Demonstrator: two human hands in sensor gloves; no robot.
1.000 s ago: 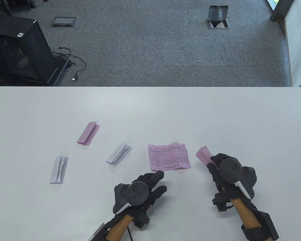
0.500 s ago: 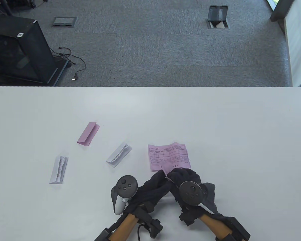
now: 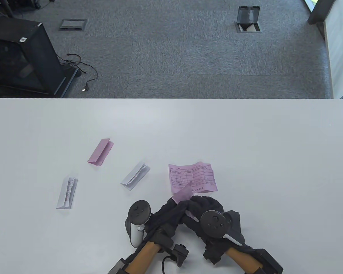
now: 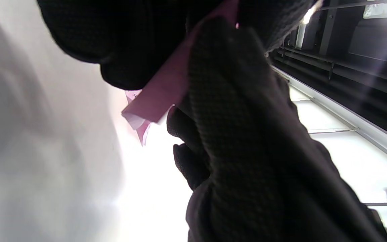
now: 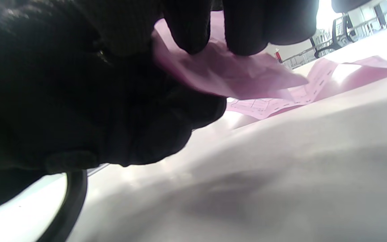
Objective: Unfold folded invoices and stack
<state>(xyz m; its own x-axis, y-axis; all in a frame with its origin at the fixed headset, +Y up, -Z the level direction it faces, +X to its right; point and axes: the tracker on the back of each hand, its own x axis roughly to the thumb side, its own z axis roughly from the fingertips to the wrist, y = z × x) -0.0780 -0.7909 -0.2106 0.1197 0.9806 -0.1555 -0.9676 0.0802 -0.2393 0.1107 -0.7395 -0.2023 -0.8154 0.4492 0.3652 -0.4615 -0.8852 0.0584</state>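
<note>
Since a second ago the right hand (image 3: 214,219) has carried its folded pink invoice (image 3: 183,195) in from the right to meet the left hand (image 3: 165,217) at the near table (image 3: 245,137) edge, and both hands now pinch it between curled fingers, held just in front of the open pink sheet (image 3: 192,177). It looks soft and creased, one flap beginning to lift. By my reckoning one invoice is done, lying flat and printed side up; this one is mid-unfolding. Left to do are a folded pink slip (image 3: 100,151) and two folded white slips (image 3: 135,176) (image 3: 67,193), lying well apart to the left, then the stacking
</note>
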